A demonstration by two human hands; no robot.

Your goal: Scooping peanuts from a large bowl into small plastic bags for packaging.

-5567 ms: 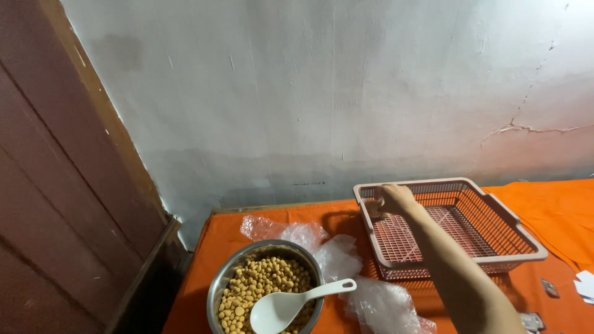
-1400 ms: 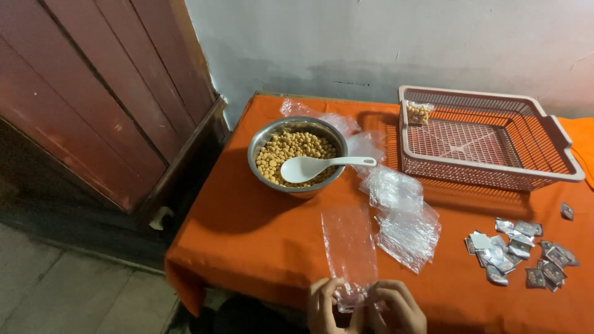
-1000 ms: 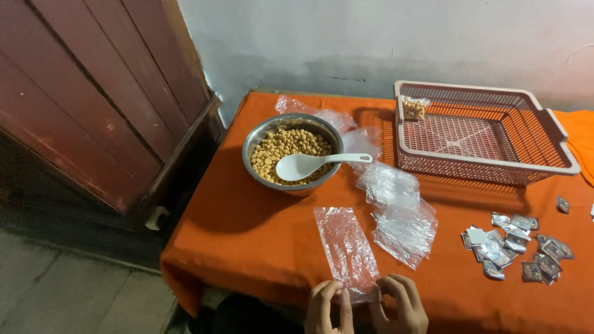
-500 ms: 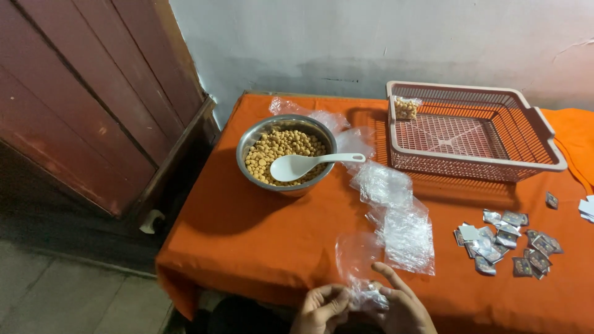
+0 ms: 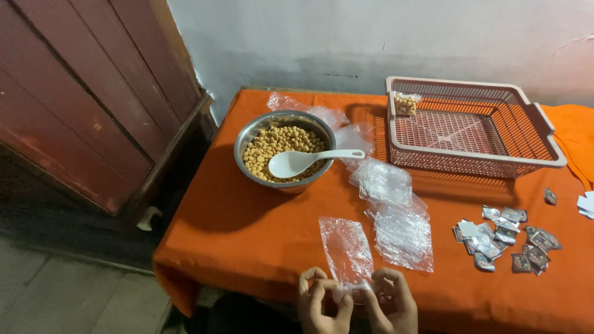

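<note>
Both hands, left hand and right hand, hold with pinched fingers the clear bag; thin film may tear.

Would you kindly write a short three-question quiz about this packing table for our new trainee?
1. True or false: the white plastic spoon rests in the round steel bowl of yellow-brown pellets.
2. What do the left hand and right hand pinch between them?
A. a small foil sachet
B. the clear empty plastic bag
C. the spoon
3. Fill in: the one small filled bag of pellets lies in the back-left corner of the pink plastic mesh ____.

Key: 1 true; 2 B; 3 basket.
</note>
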